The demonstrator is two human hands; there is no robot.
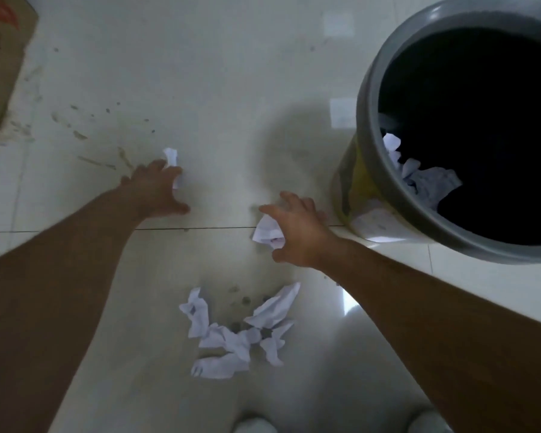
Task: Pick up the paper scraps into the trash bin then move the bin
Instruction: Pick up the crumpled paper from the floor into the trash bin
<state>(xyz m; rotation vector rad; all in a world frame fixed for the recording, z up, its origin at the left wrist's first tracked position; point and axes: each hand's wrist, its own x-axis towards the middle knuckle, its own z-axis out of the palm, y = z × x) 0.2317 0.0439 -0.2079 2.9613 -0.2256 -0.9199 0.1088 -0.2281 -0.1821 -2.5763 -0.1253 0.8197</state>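
Curled fingers of the right hand [297, 232] close over a crumpled white paper scrap [267, 231], with the thumb below it and the fingertips arched past its far edge; the wad shows between them, though whether it is lifted off the floor cannot be told. At about ten o'clock from that hand, the left hand [156, 192] is spread, fingers wide and not closed on anything, its fingertips touching or just overlapping a second small crumpled white scrap [172, 162] that lies at the hand's twelve o'clock on the pale glossy tiled floor [231, 89].

Toward six o'clock from both hands, between the two bare forearms, a loose cluster of torn white paper pieces [238, 335] lies on the tiles among a few dark smudges.

At two o'clock from the right hand stands the round grey plastic trash bin [366, 98], its outer wall showing a yellow patterned label. Inside it, near the rim closest to the hands, several white paper wads [419, 176] already rest against the dark interior.

Far off at ten o'clock, a brown cardboard sheet [3, 57] lies along the floor's edge, with dirty streaks on the tiles beside it.
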